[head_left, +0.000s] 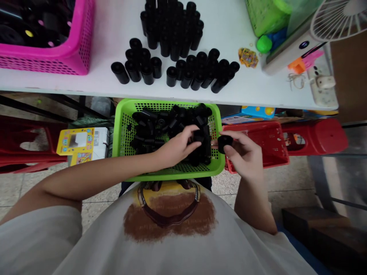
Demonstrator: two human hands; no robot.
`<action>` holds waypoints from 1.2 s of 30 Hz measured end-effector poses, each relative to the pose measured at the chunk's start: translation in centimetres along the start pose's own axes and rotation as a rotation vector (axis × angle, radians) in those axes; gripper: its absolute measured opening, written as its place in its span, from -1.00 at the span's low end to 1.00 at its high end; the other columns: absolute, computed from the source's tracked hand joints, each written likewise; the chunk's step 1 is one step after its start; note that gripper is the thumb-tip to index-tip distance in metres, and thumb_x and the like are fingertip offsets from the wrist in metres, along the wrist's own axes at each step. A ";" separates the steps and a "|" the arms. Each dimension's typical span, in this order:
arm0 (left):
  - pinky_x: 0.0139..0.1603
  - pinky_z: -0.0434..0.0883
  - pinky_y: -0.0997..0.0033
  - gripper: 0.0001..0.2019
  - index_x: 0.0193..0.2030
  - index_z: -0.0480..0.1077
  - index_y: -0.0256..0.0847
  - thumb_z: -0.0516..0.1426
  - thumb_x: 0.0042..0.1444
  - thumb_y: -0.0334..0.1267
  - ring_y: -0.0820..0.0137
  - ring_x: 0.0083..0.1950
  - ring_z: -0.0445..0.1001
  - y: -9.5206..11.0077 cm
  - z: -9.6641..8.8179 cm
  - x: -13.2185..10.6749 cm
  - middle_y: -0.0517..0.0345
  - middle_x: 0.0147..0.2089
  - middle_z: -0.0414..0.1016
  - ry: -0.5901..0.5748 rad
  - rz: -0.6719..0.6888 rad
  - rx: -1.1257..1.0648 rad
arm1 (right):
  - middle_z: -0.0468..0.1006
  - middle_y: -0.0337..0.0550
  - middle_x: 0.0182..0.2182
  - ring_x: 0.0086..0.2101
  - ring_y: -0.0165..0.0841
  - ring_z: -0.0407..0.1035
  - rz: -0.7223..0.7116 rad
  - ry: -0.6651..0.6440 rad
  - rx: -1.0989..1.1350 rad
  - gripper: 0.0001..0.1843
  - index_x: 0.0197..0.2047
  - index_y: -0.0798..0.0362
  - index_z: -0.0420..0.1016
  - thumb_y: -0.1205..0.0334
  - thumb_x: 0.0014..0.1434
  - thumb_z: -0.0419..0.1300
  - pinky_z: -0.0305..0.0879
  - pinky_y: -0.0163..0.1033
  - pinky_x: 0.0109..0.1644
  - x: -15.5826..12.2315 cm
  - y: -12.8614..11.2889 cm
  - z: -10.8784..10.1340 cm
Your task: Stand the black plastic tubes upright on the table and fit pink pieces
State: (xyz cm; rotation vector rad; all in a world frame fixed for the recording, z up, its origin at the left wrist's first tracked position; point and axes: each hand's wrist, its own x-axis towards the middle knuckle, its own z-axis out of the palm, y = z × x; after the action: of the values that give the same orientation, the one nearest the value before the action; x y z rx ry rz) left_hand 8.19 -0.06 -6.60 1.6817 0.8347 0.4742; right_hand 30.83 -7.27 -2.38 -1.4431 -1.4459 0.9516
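A green plastic basket (pixel 169 177) in front of me holds many loose black plastic parts (pixel 149 128). Over its right half, my left hand (pixel 183 147) grips a black cylindrical part (pixel 197 136) between thumb and fingers. My right hand (pixel 243 152), just past the basket's right rim, has its thumb and fingers closed on another black cylindrical part (pixel 225 143), its round end towards me. A thin shiny piece seems to show between the two parts; I cannot make out what it is. The held parts are apart.
On the white table (pixel 109 34) stand several groups of upright black cylinders (pixel 172 30). A pink basket (pixel 83 49) of black parts is at left, a white fan (pixel 286 49) at right. Red baskets (pixel 258 145) and a yellow-white box (pixel 86 143) flank the green basket.
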 end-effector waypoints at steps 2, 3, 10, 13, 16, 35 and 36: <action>0.17 0.52 0.12 -0.56 0.31 0.17 -0.22 0.15 0.41 -0.12 0.22 0.03 0.58 0.2 -1.2 0.3 0.01 -0.02 0.55 0.082 -0.002 -0.226 | 0.65 -0.05 -0.10 -0.22 -0.20 0.65 -0.008 -0.037 0.017 -0.65 0.11 -0.11 0.58 -0.06 0.34 0.31 0.69 -0.02 -0.09 -0.3 -0.2 1.0; 0.18 0.51 0.13 -0.55 0.28 0.18 -0.21 0.17 0.39 -0.08 0.23 0.03 0.58 0.4 -1.7 0.2 0.04 -0.06 0.55 0.112 -0.028 -0.323 | 0.63 -0.05 -0.10 -0.23 -0.22 0.63 -0.011 -0.052 0.013 -0.65 0.11 -0.10 0.58 -0.07 0.35 0.30 0.68 -0.04 -0.10 -0.4 -0.2 1.7; -0.05 0.64 0.21 -0.57 0.14 0.33 -0.11 0.23 0.31 0.09 0.25 -0.07 0.64 2.7 -4.2 -3.2 0.11 -0.06 0.65 0.185 -0.352 -0.720 | 0.55 -0.21 -0.13 -0.24 -0.37 0.54 0.042 -0.058 0.219 -0.53 0.15 -0.15 0.36 -0.05 0.27 0.37 0.62 -0.27 -0.21 0.3 -0.2 7.2; -0.04 0.63 0.24 -0.54 0.19 0.32 -0.09 0.24 0.32 0.11 0.24 -0.07 0.66 2.6 -4.4 -4.3 0.13 -0.10 0.67 0.252 -0.323 -0.698 | 0.58 -0.20 -0.14 -0.18 -0.36 0.57 0.030 -0.073 0.224 -0.60 0.04 -0.12 0.40 -0.07 0.27 0.38 0.64 -0.26 -0.15 1.0 -0.6 8.3; 0.07 0.57 0.25 -0.46 0.31 0.20 -0.10 0.21 0.35 0.10 0.26 0.00 0.65 1.8 -4.2 -4.7 0.17 -0.15 0.64 0.280 -0.287 -0.654 | 0.63 -0.14 -0.09 -0.14 -0.33 0.60 0.031 -0.092 0.198 -0.63 0.03 -0.09 0.47 -0.07 0.28 0.38 0.66 -0.22 -0.09 1.5 -0.9 8.7; -0.52 0.32 0.49 -0.20 0.52 0.14 0.20 0.25 0.24 0.33 0.41 -0.39 0.34 1.7 -3.8 -4.8 0.17 -0.17 0.46 0.167 -0.467 -0.832 | 0.62 -0.18 -0.13 -0.17 -0.34 0.60 0.013 0.119 0.272 -0.65 -0.19 -0.09 0.49 -0.09 0.19 0.48 0.65 -0.21 -0.15 1.7 -0.2 11.0; -0.49 0.32 0.49 -0.22 0.51 0.16 0.19 0.26 0.24 0.32 0.41 -0.38 0.35 1.5 -3.7 -4.8 0.18 -0.19 0.47 0.167 -0.460 -0.828 | 0.62 -0.19 -0.13 -0.17 -0.35 0.60 0.009 0.111 0.275 -0.66 -0.19 -0.09 0.48 -0.07 0.20 0.47 0.65 -0.22 -0.15 1.7 -0.1 11.0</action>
State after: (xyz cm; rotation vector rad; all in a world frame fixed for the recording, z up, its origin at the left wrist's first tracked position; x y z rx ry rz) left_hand 2.87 -1.23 -3.57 0.6723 0.9394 0.5403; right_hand 20.52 -4.97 -5.89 -1.2793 -1.1782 1.0166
